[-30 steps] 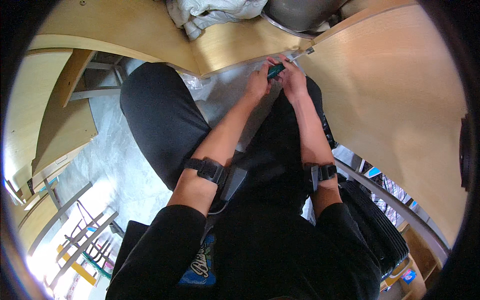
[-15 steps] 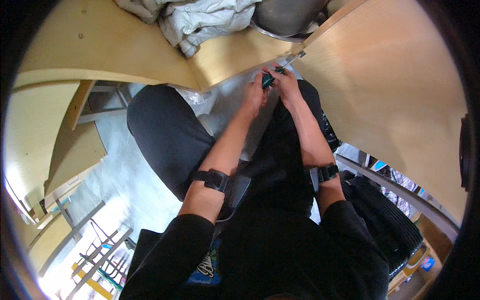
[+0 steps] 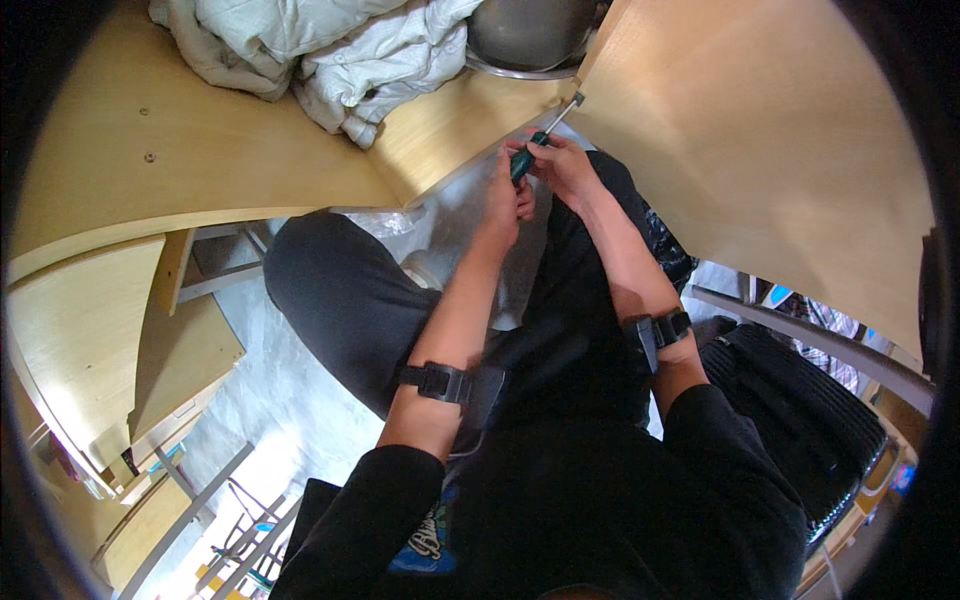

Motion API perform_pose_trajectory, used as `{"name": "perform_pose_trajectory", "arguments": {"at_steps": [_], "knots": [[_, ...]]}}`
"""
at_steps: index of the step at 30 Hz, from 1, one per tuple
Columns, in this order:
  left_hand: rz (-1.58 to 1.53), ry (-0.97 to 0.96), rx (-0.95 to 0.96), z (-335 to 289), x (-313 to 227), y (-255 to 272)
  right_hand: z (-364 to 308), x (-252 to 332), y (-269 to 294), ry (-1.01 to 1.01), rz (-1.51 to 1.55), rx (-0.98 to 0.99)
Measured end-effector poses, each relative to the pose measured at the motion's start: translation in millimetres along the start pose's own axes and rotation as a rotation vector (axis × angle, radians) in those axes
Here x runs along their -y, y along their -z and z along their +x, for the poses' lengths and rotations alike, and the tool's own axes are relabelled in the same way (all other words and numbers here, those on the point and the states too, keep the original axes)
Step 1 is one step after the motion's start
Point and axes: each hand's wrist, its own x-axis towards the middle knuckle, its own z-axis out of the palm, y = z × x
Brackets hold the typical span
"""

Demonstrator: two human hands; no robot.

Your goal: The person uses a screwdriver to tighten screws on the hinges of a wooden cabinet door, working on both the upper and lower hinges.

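Both hands are at a green-handled screwdriver (image 3: pixel 524 162), which slants up and to the right. Its metal shaft reaches a small dark metal fitting (image 3: pixel 578 99) at the edge of the light wood door panel (image 3: pixel 760 150). My left hand (image 3: pixel 506 205) is closed around the butt end of the handle. My right hand (image 3: pixel 566 172) pinches the handle further forward, close to the shaft. Whether the tip sits in a screw is too small to tell.
A wooden cabinet (image 3: pixel 230 185) curves across the far left. Crumpled white cloth (image 3: pixel 385 70) and a dark metal pot (image 3: pixel 530 35) lie inside it. My bent knees flank the work. A black ribbed case (image 3: pixel 790 420) and a metal rail (image 3: pixel 820 335) stand at right.
The view has shifted, so the cabinet appears lower on the left and the door edge further left. Both hands stay on the screwdriver; its shaft shows more plainly now.
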Motion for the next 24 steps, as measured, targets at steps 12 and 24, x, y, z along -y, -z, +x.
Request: {"name": "perform_pose_trajectory", "arguments": {"at_steps": [12,24], "knots": [[0.053,-0.053,-0.052,3,4,7,0,-6,-3,-0.013,-0.136,-0.065],[0.112,-0.095,-0.100,5,11,5,3,-3,4,-0.070,-0.144,0.019]]}}
